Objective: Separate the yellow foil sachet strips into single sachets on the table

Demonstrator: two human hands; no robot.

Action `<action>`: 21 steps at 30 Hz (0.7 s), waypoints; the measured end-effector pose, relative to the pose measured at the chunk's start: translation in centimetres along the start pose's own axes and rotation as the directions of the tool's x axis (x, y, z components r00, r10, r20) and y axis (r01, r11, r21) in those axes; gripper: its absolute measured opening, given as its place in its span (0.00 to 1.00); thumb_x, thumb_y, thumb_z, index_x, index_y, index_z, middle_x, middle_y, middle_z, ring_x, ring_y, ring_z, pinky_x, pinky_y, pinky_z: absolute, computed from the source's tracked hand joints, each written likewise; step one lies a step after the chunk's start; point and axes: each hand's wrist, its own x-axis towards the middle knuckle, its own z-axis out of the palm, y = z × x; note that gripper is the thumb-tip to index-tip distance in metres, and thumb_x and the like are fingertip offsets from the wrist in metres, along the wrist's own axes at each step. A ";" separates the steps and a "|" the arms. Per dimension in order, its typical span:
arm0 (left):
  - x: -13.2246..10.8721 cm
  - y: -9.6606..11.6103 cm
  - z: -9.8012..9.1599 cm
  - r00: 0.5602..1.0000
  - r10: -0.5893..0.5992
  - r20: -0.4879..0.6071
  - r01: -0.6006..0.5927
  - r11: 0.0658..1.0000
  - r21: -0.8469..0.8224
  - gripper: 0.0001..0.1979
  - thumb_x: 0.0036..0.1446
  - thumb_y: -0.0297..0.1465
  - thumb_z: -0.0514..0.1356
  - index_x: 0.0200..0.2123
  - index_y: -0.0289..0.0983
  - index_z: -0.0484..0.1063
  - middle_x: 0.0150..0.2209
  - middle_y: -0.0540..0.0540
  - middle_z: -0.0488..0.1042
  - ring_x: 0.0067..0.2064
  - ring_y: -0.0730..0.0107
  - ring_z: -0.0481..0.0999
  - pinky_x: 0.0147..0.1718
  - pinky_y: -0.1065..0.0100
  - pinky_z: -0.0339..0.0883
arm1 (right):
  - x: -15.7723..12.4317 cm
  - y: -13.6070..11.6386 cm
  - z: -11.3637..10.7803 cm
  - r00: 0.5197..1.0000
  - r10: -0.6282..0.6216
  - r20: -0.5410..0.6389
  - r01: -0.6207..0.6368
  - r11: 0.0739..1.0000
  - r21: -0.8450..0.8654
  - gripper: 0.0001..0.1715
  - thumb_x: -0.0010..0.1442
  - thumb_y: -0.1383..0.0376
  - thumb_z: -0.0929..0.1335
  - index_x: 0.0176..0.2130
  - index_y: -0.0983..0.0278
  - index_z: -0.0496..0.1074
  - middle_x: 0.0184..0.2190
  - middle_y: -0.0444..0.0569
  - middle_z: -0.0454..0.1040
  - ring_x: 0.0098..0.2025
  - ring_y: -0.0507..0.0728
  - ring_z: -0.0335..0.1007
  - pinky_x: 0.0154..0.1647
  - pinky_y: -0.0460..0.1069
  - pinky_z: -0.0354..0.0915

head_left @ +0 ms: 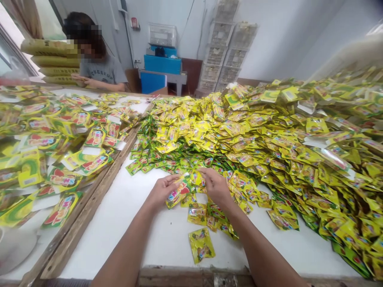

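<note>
My left hand (161,191) is closed around a small stack of yellow-green sachets (179,193) just above the white table (125,223). My right hand (216,185) pinches the top edge of the same stack from the right. Both hands sit at the near edge of a huge heap of yellow and green sachets (269,139) that covers the table's right and far side. A few loose sachets (201,244) lie flat on the table between my forearms.
A wooden rail (89,203) divides this table from a left table piled with larger yellow packets (54,151). Another person (95,65) sits at the far left. Blue machines (161,63) and stacked crates (227,48) stand against the back wall.
</note>
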 end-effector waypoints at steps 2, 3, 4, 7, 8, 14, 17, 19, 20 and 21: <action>-0.2 0.0 0.3 0.998 -0.020 0.051 0.020 1.000 0.002 0.26 0.36 0.37 0.71 0.42 0.34 0.75 0.33 0.44 0.80 0.32 0.64 0.78 0.34 0.67 0.69 | -0.2 -0.1 0.1 0.989 -0.116 0.089 0.125 0.986 -0.109 0.21 0.59 0.70 0.57 0.44 0.59 0.74 0.33 0.50 0.72 0.35 0.56 0.67 0.36 0.49 0.62; -0.3 0.0 0.5 0.997 -0.027 0.067 0.027 1.000 0.000 0.26 0.37 0.37 0.71 0.41 0.33 0.76 0.32 0.44 0.80 0.32 0.65 0.78 0.34 0.67 0.69 | -0.2 -0.1 0.1 0.979 -0.151 0.135 0.170 0.976 -0.138 0.22 0.58 0.71 0.57 0.44 0.60 0.74 0.31 0.51 0.71 0.34 0.55 0.66 0.35 0.48 0.62; -0.4 0.1 0.6 0.996 -0.032 0.078 0.032 0.999 -0.003 0.25 0.37 0.37 0.71 0.41 0.33 0.76 0.32 0.44 0.80 0.31 0.65 0.78 0.34 0.68 0.69 | -0.2 -0.2 0.1 0.970 -0.174 0.171 0.200 0.969 -0.148 0.23 0.58 0.72 0.57 0.44 0.61 0.75 0.30 0.50 0.71 0.32 0.55 0.66 0.33 0.48 0.62; -0.5 0.2 0.7 0.996 -0.046 0.079 0.047 0.999 -0.014 0.24 0.38 0.36 0.71 0.40 0.33 0.76 0.31 0.43 0.80 0.31 0.66 0.77 0.33 0.69 0.69 | -0.2 -0.7 -0.1 0.954 -0.204 0.218 0.222 0.973 -0.058 0.20 0.60 0.70 0.58 0.42 0.61 0.75 0.30 0.50 0.72 0.32 0.55 0.66 0.34 0.48 0.63; -0.5 0.2 0.7 0.996 -0.049 0.076 0.050 0.999 -0.018 0.23 0.37 0.35 0.71 0.40 0.33 0.76 0.32 0.43 0.80 0.31 0.66 0.77 0.32 0.69 0.69 | -0.2 -0.9 -0.1 0.956 -0.199 0.217 0.204 0.979 0.001 0.18 0.61 0.68 0.58 0.41 0.61 0.75 0.31 0.50 0.73 0.33 0.55 0.67 0.35 0.49 0.63; -0.4 0.0 0.5 0.993 -0.102 0.062 0.104 0.994 -0.023 0.22 0.36 0.34 0.72 0.38 0.34 0.77 0.29 0.45 0.80 0.29 0.67 0.78 0.30 0.69 0.69 | -0.3 -2.0 0.1 0.978 -0.056 0.199 0.014 0.978 0.208 0.08 0.57 0.64 0.65 0.37 0.60 0.73 0.33 0.47 0.74 0.37 0.55 0.69 0.40 0.50 0.63; -0.2 -0.1 0.6 0.992 -0.123 0.024 0.123 0.992 -0.018 0.22 0.34 0.32 0.73 0.36 0.35 0.77 0.29 0.46 0.80 0.28 0.66 0.78 0.31 0.68 0.71 | -0.4 -1.8 0.3 0.981 0.086 0.176 -0.136 0.946 0.294 0.12 0.55 0.64 0.66 0.42 0.60 0.67 0.33 0.46 0.72 0.33 0.53 0.67 0.36 0.49 0.63; -0.2 -0.1 0.6 0.993 -0.117 -0.016 0.117 0.993 -0.019 0.22 0.32 0.33 0.73 0.35 0.34 0.77 0.28 0.46 0.80 0.28 0.67 0.78 0.31 0.68 0.71 | -0.4 -1.6 0.2 0.969 0.152 0.195 -0.222 0.883 0.413 0.18 0.53 0.63 0.67 0.45 0.60 0.63 0.34 0.45 0.71 0.31 0.52 0.66 0.33 0.48 0.64; -0.1 0.0 0.6 0.993 -0.114 -0.031 0.113 0.993 -0.017 0.22 0.31 0.33 0.74 0.35 0.34 0.77 0.28 0.46 0.80 0.28 0.67 0.78 0.31 0.68 0.71 | -0.4 -1.5 0.2 0.963 0.176 0.206 -0.255 0.848 0.465 0.21 0.51 0.63 0.68 0.45 0.60 0.62 0.34 0.45 0.70 0.31 0.51 0.65 0.32 0.47 0.64; -0.1 0.0 0.6 0.993 -0.110 -0.041 0.109 0.994 -0.010 0.23 0.31 0.33 0.74 0.35 0.34 0.77 0.28 0.46 0.80 0.28 0.67 0.78 0.30 0.69 0.71 | -0.4 -1.5 0.1 0.957 0.195 0.215 -0.279 0.822 0.497 0.24 0.49 0.64 0.69 0.46 0.60 0.61 0.34 0.44 0.69 0.31 0.51 0.65 0.31 0.47 0.64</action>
